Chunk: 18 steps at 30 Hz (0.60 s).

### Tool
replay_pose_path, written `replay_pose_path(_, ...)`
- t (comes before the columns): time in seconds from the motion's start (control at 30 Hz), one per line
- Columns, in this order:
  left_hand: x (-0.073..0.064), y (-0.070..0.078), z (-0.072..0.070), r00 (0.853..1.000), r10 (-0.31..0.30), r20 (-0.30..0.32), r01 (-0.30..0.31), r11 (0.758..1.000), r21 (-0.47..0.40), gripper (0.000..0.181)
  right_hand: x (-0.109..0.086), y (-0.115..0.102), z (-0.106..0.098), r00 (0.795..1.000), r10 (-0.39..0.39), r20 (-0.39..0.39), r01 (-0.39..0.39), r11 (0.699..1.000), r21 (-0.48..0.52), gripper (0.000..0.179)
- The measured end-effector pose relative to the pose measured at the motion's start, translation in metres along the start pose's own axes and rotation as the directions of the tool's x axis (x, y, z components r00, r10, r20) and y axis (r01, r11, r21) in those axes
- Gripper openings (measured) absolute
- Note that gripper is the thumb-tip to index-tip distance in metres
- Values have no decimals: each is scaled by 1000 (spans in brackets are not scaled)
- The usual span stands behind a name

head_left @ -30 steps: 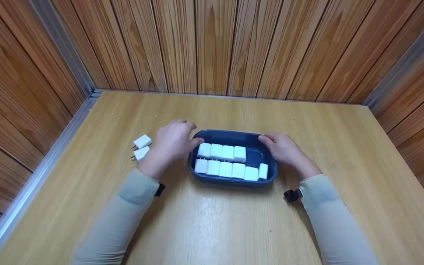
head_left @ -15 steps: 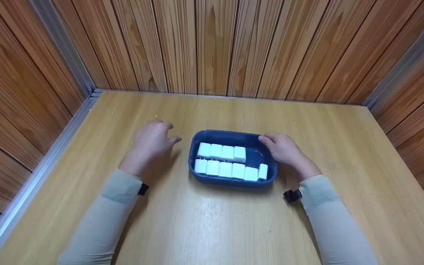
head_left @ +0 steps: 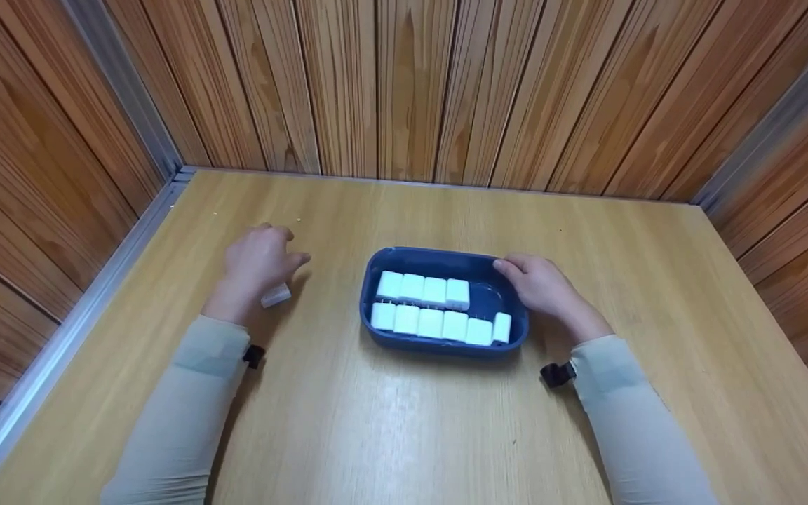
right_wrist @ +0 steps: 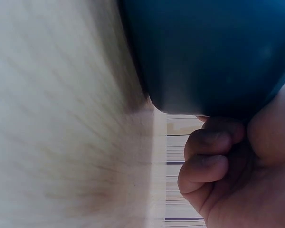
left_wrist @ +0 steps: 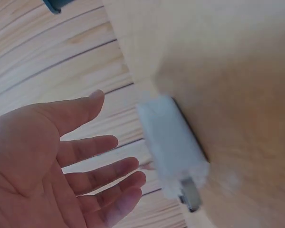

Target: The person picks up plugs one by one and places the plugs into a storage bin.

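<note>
My left hand (head_left: 255,261) hovers over the table's left side, thumb and fingers spread, holding nothing. A white plug adapter (head_left: 276,296) shows partly from under it. The left wrist view has this adapter (left_wrist: 170,137) lying beside the fingertips, its metal prongs (left_wrist: 191,194) pointing away from the thumb. My right hand (head_left: 543,286) grips the right end of a dark blue oblong tray (head_left: 439,346), thumb over the rim; the right wrist view shows its other fingers (right_wrist: 202,166) curled below the tray's outer wall (right_wrist: 204,57). Inside are two rows of white adapters (head_left: 431,323), the front right one turned sideways.
The tray's back right has bare blue floor (head_left: 486,300). Wood-panelled walls (head_left: 411,91) border the wooden table (head_left: 411,421) at the back and both sides. Small white specks (head_left: 299,219) lie near the back left.
My left hand has left the tray's left rim and moved left to the loose adapters, hiding most of them. The right hand and the tray have stayed in place.
</note>
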State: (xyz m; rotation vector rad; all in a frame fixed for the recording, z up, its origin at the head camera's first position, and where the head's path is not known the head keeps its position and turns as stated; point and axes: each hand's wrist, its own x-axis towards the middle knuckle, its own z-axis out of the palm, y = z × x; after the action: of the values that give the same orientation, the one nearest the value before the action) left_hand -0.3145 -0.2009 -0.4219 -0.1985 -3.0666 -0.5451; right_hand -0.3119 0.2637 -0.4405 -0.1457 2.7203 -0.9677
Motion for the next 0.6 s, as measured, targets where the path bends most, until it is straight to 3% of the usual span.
replay_pose_path(0.23,3,-15,2,997,-35,66,37,999,-28,51,-1,1,1,1000,7,-9,-7,1000,8,57)
replay_pose_path(0.6,4,-22,1,989,-66,136,78,994,-79,50,0,1,0,1000,-6,-12,7,1000,13,56)
